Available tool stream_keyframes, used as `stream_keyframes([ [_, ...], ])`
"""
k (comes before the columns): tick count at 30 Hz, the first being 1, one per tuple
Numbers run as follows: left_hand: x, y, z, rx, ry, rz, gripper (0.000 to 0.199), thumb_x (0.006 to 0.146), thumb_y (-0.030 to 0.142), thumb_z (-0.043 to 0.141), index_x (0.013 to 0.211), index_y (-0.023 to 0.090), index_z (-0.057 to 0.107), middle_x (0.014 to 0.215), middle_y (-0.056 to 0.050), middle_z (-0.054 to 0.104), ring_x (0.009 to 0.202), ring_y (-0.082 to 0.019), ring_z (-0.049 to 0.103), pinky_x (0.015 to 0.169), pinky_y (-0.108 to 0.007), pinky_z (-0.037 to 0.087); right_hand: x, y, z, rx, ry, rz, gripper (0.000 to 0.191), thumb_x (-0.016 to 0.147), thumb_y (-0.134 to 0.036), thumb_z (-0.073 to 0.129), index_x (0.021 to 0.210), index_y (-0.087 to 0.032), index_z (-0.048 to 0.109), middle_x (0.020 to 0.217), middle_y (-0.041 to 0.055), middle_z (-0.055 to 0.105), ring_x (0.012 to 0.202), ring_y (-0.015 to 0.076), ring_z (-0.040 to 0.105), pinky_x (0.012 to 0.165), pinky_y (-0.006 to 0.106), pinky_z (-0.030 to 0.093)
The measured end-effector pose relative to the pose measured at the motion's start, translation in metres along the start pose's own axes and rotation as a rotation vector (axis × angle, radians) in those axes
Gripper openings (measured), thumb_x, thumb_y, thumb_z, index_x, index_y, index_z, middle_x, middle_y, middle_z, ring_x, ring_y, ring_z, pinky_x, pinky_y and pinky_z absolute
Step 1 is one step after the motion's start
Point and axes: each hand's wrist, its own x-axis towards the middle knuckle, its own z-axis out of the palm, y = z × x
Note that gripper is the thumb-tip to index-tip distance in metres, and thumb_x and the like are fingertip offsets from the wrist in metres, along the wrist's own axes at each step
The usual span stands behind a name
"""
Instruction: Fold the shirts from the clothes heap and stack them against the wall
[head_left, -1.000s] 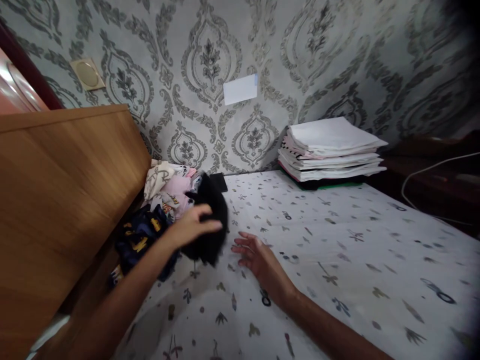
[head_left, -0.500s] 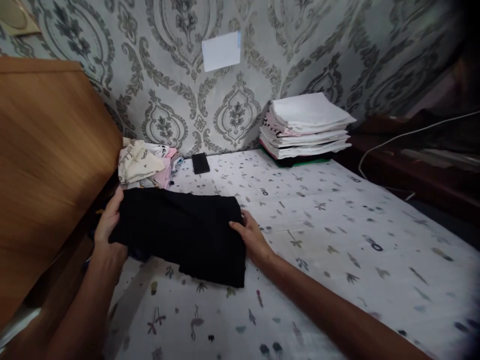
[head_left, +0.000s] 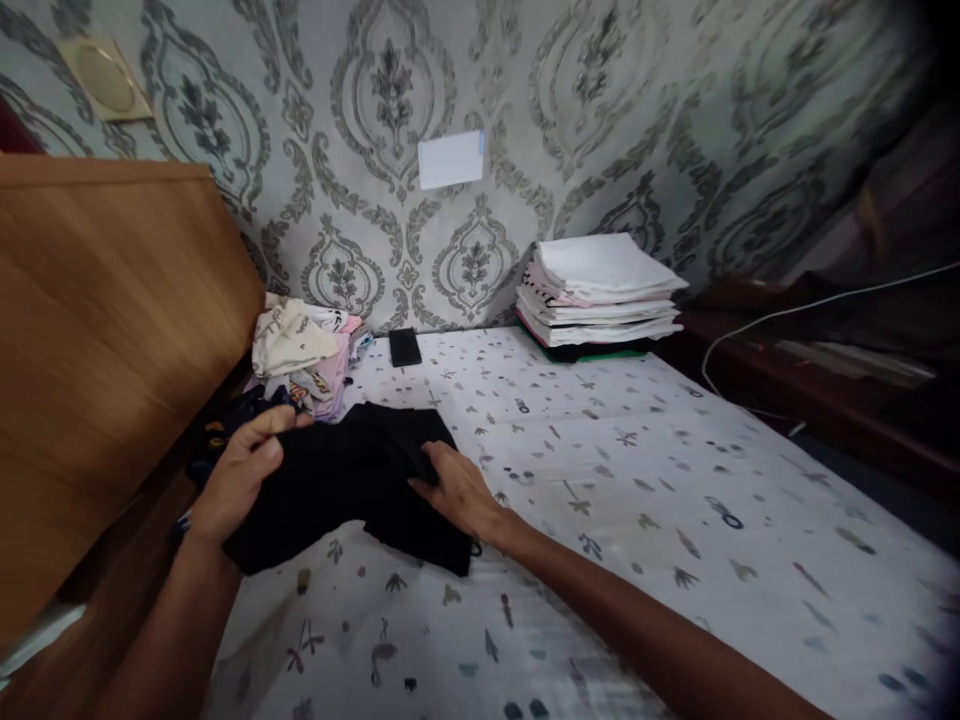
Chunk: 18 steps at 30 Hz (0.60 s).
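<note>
Between my two hands is a black garment (head_left: 352, 480), folded into a bundle over the patterned sheet; its exact kind does not show. My left hand (head_left: 244, 465) grips its left end, thumb on top and fingers partly hidden behind the cloth. My right hand (head_left: 457, 490) pinches a fold near the right end, and the lower right corner droops below it. Just beyond the garment, a heap of loose clothes (head_left: 300, 345) in cream, pink and grey lies against the wooden panel.
A neat stack of folded, mostly white clothes (head_left: 604, 290) stands at the wall, back right. A black phone-like object (head_left: 405, 347) lies on the printed bedsheet (head_left: 570, 600). The wooden panel (head_left: 112, 350) borders the left side. A white cable (head_left: 795, 305) runs along the right.
My right hand has moved left and inward over the garment, gathering its top layer into a fold. The garment's outline has become bent and more crumpled. The view has tilted up slightly.
</note>
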Motion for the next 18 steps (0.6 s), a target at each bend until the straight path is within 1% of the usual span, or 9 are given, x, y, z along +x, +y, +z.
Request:
stream_keyframes([
  [3,-0.009,0.009,-0.017,0.121,-0.27,0.025,0.061,0.06,0.062,0.078,0.053,0.021,0.033,0.056,0.003,0.04,0.056,-0.013,0.044,0.053,-0.024,0.045,-0.003,0.012,-0.021,0.17,0.058,-0.107,0.012,0.079,-0.017,0.062,0.09,-0.021,0.061,0.094,0.0035,0.06,0.086,0.0191,0.059,0.079,0.032,0.047],
  [5,-0.015,0.012,-0.031,0.396,-0.409,0.03,0.051,0.066,0.052,0.078,0.054,0.021,0.038,0.056,0.004,0.041,0.057,-0.013,0.042,0.054,-0.023,0.041,-0.007,0.019,-0.04,0.361,0.097,-0.153,0.003,0.081,-0.023,0.061,0.081,-0.022,0.058,0.082,0.0005,0.06,0.079,0.0175,0.058,0.075,0.031,0.048],
  [8,-0.025,0.014,-0.048,0.777,-0.432,0.044,0.028,0.067,0.042,0.079,0.07,0.023,0.058,0.067,0.004,0.055,0.063,-0.014,0.048,0.057,-0.02,0.039,-0.014,0.022,-0.078,0.666,0.131,-0.139,0.027,0.089,-0.044,0.056,0.074,-0.022,0.054,0.071,-0.0009,0.06,0.067,0.0153,0.058,0.068,0.031,0.049],
  [11,-0.034,0.019,-0.045,0.881,-0.407,0.103,0.023,0.066,0.041,0.079,0.076,0.026,0.065,0.071,0.003,0.06,0.063,-0.014,0.052,0.06,-0.02,0.041,-0.028,0.01,-0.104,0.738,0.114,-0.172,0.038,0.089,-0.056,0.057,0.075,-0.021,0.057,0.073,0.0006,0.062,0.065,0.0149,0.06,0.067,0.032,0.052],
  [14,-0.04,0.039,-0.014,0.791,-0.343,0.156,0.026,0.072,0.046,0.073,0.066,0.024,0.062,0.063,0.002,0.057,0.06,-0.015,0.051,0.057,-0.021,0.041,-0.053,-0.015,-0.09,0.629,-0.019,-0.242,0.04,0.088,-0.058,0.058,0.1,-0.02,0.063,0.091,0.0051,0.067,0.077,0.0184,0.065,0.072,0.035,0.055],
  [15,-0.043,0.048,0.001,0.744,-0.295,0.175,0.027,0.074,0.047,0.07,0.064,0.023,0.061,0.062,0.002,0.057,0.059,-0.015,0.051,0.056,-0.022,0.041,-0.062,-0.025,-0.077,0.565,-0.056,-0.261,0.051,0.084,-0.058,0.065,0.118,-0.022,0.06,0.104,0.0078,0.068,0.084,0.0208,0.066,0.075,0.037,0.055],
  [16,-0.046,0.059,0.015,0.698,-0.251,0.193,0.029,0.076,0.047,0.068,0.063,0.023,0.059,0.06,0.002,0.056,0.058,-0.015,0.051,0.055,-0.022,0.042,-0.07,-0.034,-0.062,0.481,-0.115,-0.302,0.072,0.077,-0.057,0.073,0.137,-0.024,0.05,0.123,0.011,0.064,0.098,0.0247,0.065,0.084,0.041,0.054],
  [17,-0.05,0.07,0.028,0.656,-0.214,0.215,0.03,0.076,0.047,0.067,0.061,0.023,0.059,0.059,0.002,0.054,0.057,-0.015,0.05,0.055,-0.022,0.042,-0.077,-0.041,-0.047,0.382,-0.155,-0.343,0.091,0.07,-0.056,0.079,0.147,-0.025,0.042,0.136,0.0143,0.058,0.113,0.0302,0.061,0.093,0.045,0.052],
  [18,-0.055,0.081,0.039,0.619,-0.191,0.24,0.03,0.076,0.046,0.067,0.059,0.022,0.058,0.058,0.002,0.053,0.056,-0.015,0.049,0.054,-0.022,0.042,-0.081,-0.047,-0.033,0.293,-0.17,-0.365,0.097,0.07,-0.051,0.081,0.152,-0.023,0.036,0.142,0.0166,0.053,0.121,0.0339,0.056,0.098,0.049,0.049],
])
